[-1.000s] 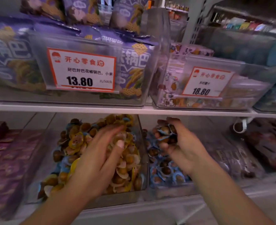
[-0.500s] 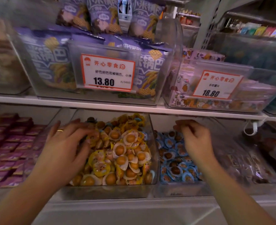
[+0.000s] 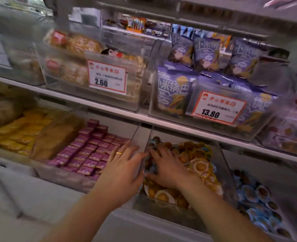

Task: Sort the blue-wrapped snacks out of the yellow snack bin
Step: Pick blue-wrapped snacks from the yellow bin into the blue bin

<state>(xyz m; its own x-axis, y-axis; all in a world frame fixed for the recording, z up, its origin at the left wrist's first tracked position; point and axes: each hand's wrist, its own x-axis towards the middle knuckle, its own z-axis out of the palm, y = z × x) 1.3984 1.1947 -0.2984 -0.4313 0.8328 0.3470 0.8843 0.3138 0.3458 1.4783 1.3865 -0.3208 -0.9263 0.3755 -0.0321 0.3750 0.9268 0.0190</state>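
Observation:
The clear yellow snack bin (image 3: 221,165) on the lower shelf holds round yellow-wrapped snacks (image 3: 201,167). A few blue-wrapped snacks (image 3: 153,142) show along its left side and back left corner. My right hand (image 3: 168,167) lies inside the bin on the left part of the pile, fingers spread over the snacks; whether it holds one is hidden. My left hand (image 3: 125,165), wearing a ring, rests flat and spread against the outside of the bin's left wall. To the right, a second clear bin holds blue-wrapped snacks (image 3: 255,198).
A bin of small pink boxes (image 3: 85,154) sits just left of my left hand, with yellow packs (image 3: 20,130) further left. Above, a shelf edge (image 3: 109,110) carries bins of purple bags (image 3: 175,91) with price tags close over the lower bins.
The view has swung left. My right hand left the blue snack bin and went into the yellow bin's left side. My left hand slid out to the bin's left wall.

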